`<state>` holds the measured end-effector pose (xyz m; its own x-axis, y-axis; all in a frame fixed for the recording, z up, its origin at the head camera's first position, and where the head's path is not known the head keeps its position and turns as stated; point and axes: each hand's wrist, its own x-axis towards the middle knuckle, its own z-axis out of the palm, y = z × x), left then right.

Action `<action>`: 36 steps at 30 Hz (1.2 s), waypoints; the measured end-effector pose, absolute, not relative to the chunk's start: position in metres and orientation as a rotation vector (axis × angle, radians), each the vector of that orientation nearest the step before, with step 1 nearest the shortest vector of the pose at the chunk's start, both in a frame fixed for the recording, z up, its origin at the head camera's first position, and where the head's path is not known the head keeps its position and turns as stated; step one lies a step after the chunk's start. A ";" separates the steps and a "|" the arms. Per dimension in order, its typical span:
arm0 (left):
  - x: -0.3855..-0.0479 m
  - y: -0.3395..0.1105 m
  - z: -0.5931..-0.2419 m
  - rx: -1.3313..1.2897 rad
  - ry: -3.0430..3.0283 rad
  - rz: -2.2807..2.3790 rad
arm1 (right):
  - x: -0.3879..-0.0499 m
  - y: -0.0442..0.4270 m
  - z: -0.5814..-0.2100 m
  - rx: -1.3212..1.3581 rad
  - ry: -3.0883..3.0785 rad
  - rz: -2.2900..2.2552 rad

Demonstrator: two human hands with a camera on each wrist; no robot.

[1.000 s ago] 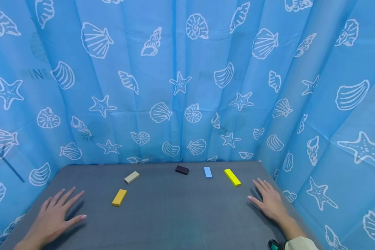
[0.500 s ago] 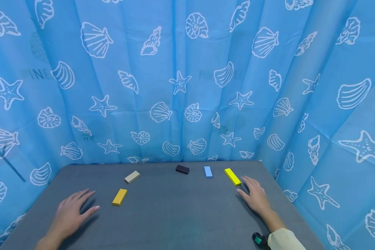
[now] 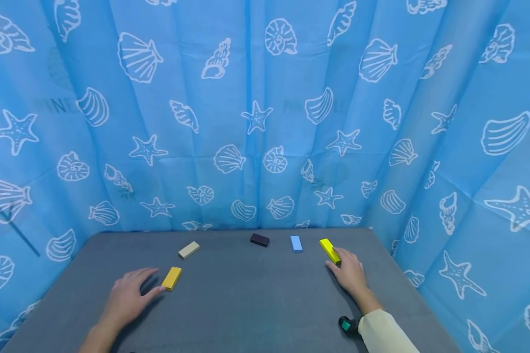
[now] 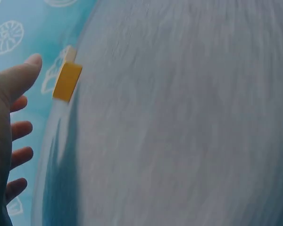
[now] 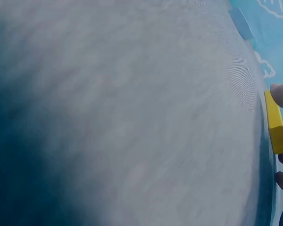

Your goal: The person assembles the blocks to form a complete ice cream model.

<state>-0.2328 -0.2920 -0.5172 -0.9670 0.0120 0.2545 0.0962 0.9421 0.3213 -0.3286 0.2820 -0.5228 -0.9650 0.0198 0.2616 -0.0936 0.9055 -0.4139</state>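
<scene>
On the left, my left hand (image 3: 125, 299) reaches beside an orange-yellow block (image 3: 172, 278), thumb and fingers spread. The left wrist view shows a gap between that hand's thumb and the orange-yellow block (image 4: 68, 81). Over on the right, my right hand (image 3: 351, 272) is at the near end of a bright yellow block (image 3: 328, 249), its fingers covering that end. From the right wrist camera, the thumb overlaps the top of the yellow block (image 5: 275, 122) and fingertips show just below it; whether they touch is unclear. Both blocks lie on the grey table.
A beige block (image 3: 188, 250) lies behind the orange-yellow one. Farther along the back are a black block (image 3: 259, 239) and a light blue block (image 3: 296, 243). Blue shell-patterned curtains (image 3: 256, 147) border the table (image 3: 256, 304). A black device with green (image 3: 348, 325) is by the right wrist.
Both hands have moved inward: the left hand rightward to the orange-yellow block, the right hand leftward to the bright yellow block. The blocks have stayed in place on the table.
</scene>
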 end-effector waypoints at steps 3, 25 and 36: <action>-0.235 -0.285 -0.519 -0.078 -2.854 -0.521 | -0.331 0.281 -0.524 0.025 -2.816 0.631; -0.246 -0.268 -0.526 -0.037 -2.926 -0.614 | -0.333 0.283 -0.522 0.028 -2.856 0.568; -0.249 -0.266 -0.522 0.009 -2.957 -0.621 | -0.327 0.282 -0.520 0.119 -2.844 0.527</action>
<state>-0.2489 -0.2664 -0.5215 -0.9928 -0.0303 0.1162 0.0190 0.9157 0.4015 -0.3265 0.2816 -0.5204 -0.9665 -0.0351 0.2544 -0.1240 0.9314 -0.3423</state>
